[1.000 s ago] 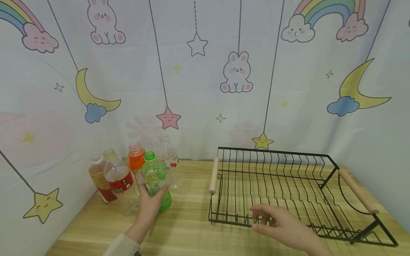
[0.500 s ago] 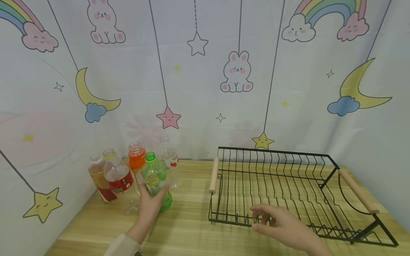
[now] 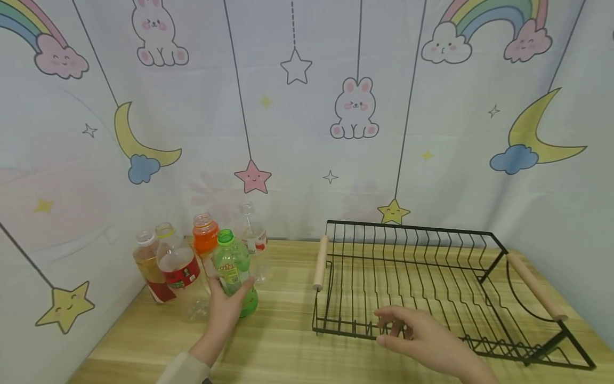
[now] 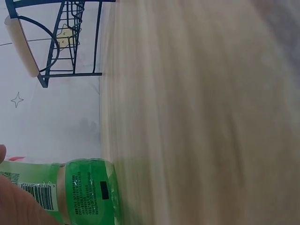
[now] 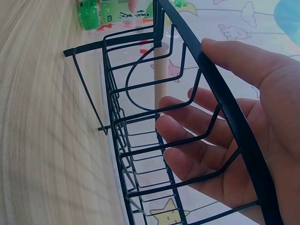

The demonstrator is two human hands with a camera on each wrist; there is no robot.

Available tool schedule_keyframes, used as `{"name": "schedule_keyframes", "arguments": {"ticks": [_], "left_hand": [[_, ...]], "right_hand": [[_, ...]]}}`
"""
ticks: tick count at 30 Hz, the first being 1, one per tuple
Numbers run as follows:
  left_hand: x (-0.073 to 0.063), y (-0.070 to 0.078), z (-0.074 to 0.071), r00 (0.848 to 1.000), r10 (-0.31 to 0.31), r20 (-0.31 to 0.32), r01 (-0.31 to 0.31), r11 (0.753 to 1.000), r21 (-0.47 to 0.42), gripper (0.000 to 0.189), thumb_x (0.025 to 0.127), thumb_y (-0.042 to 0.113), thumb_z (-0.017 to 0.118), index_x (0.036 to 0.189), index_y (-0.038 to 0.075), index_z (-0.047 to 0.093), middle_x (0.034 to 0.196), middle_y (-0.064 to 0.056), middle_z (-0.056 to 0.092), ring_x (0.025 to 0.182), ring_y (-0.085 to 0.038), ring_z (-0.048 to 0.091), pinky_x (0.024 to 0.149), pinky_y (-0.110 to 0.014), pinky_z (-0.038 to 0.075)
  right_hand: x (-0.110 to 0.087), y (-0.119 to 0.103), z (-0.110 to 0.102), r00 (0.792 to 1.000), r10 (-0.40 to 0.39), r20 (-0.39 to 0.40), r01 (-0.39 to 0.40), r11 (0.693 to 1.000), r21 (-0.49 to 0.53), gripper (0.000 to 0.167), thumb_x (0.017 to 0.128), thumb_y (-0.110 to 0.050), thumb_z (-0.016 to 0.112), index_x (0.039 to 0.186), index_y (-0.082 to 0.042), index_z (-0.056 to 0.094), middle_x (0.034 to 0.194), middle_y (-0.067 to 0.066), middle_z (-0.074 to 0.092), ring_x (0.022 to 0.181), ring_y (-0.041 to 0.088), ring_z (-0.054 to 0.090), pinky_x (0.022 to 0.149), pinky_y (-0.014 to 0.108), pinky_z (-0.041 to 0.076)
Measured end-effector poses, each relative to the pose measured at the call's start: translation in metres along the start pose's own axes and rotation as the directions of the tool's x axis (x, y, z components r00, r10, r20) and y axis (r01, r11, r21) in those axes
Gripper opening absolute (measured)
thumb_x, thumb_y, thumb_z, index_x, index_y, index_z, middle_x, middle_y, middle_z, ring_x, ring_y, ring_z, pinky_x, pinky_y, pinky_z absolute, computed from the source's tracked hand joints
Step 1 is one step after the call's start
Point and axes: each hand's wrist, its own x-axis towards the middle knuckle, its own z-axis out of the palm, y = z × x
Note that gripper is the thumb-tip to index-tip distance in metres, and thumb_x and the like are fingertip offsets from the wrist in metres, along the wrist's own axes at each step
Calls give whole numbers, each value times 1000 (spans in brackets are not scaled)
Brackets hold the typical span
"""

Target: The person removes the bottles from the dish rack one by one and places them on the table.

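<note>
My left hand [image 3: 225,306] grips a green plastic bottle [image 3: 233,261] around its lower half, thumb on the right side. The bottle stands upright and has no cap; its green base [image 4: 91,192] shows in the left wrist view, close to the tabletop. Over the front edge of a black wire dish rack [image 3: 408,227] is my right hand [image 3: 419,338], its fingers loosely curled with nothing in them. From the right wrist view, the rack's front bar [image 5: 225,98] crosses in front of that hand, and the fingers [image 5: 180,133] show through the wires.
Other uncapped bottles crowd beside the green one: a clear one with a red label [image 3: 183,274], an amber one [image 3: 152,269], an orange one [image 3: 205,241] and a clear one [image 3: 254,242] behind. Wooden handles [image 3: 320,264] top the rack's ends. A printed curtain [image 3: 297,133] closes off the back.
The green bottle has shifted very slightly within the left hand's grip. The right hand and the rack have stayed where they were.
</note>
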Motion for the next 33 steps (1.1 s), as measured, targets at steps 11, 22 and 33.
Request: {"name": "schedule_keyframes", "arguments": {"ticks": [11,22,33], "left_hand": [[-1,3,-4,998,-42,50,41,999,15,97,88,37,69,150,3,2,153,-31,14,141,-46,17,114,-60,16],[-25,27,-17,997,-29,66,19,991,135,108,86,41,71,153,5,-6,155,-29,11,141,-48,12,109,-68,17],[-48,89,-21,920,381,-89,-363,916,171,95,82,20,77,150,4,14,151,-19,19,140,-36,22,112,-59,22]], "right_hand": [[1,0,-2,1000,-9,7,9,1000,-3,51,93,-38,62,132,-6,55,110,4,62,83,4,57,66,24,47],[1,2,-7,999,-31,41,32,999,-20,49,94,-38,60,132,-6,55,111,2,61,85,4,57,68,23,48],[-2,-18,-34,998,-40,48,47,988,-144,52,93,-43,59,133,-11,54,123,4,62,110,27,58,83,38,51]]}}
